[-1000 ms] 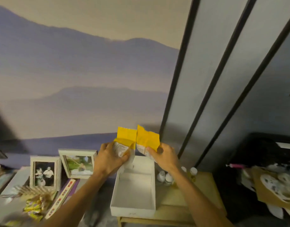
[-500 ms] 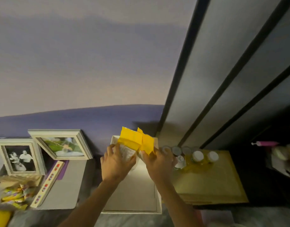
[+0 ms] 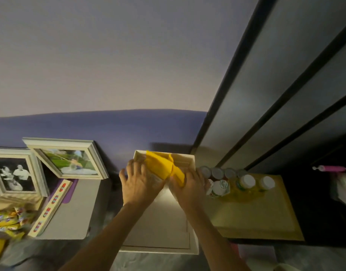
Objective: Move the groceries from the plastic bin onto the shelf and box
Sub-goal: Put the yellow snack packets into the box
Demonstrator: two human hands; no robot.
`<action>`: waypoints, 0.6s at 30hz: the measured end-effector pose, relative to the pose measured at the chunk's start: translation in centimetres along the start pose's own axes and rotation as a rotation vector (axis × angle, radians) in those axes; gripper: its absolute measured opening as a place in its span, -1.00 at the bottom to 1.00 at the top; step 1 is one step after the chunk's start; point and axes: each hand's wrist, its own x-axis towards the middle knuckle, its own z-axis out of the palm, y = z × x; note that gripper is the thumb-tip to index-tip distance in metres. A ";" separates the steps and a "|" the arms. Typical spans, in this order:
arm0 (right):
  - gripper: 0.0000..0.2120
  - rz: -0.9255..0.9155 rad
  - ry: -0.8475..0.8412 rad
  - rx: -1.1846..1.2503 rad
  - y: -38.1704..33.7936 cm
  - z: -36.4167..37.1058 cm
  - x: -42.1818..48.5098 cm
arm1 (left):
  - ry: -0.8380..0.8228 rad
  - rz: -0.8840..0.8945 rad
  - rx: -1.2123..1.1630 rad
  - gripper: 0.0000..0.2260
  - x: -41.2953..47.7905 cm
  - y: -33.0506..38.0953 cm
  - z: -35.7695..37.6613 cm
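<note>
The left hand (image 3: 140,185) grips the left packet (image 3: 158,166), and the right hand (image 3: 190,186) grips the right packet (image 3: 178,174). The fingers of each hand are curled round the pale lower part of its packet. Both packets have a plain yellow top, and I can read no writing on them. The two yellow tops touch and cross each other over the far end of the white box (image 3: 191,160), inside its rim.

Just right of the box, bottles with white caps (image 3: 246,181) stand together on a yellowish surface (image 3: 256,218). One of them has a label with green print, too blurred to read. On the left are two picture frames (image 3: 70,159), a long cream strip with red and blue marks (image 3: 51,206) and yellow snack packets (image 3: 8,220); their print is not readable.
</note>
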 end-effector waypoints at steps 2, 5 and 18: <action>-0.47 -0.042 0.021 0.078 -0.6 -1.9 0.2 | 0.002 0.029 -0.028 -0.08 -0.2 -0.7 -1.3; -0.35 -0.060 0.006 0.100 -2.0 -6.2 0.7 | -0.024 0.080 -0.057 -0.12 0.0 -1.9 -5.3; 0.05 -0.077 -0.034 -0.104 -14.8 -34.5 1.5 | 0.114 0.320 -0.124 -0.06 1.3 -0.7 -34.1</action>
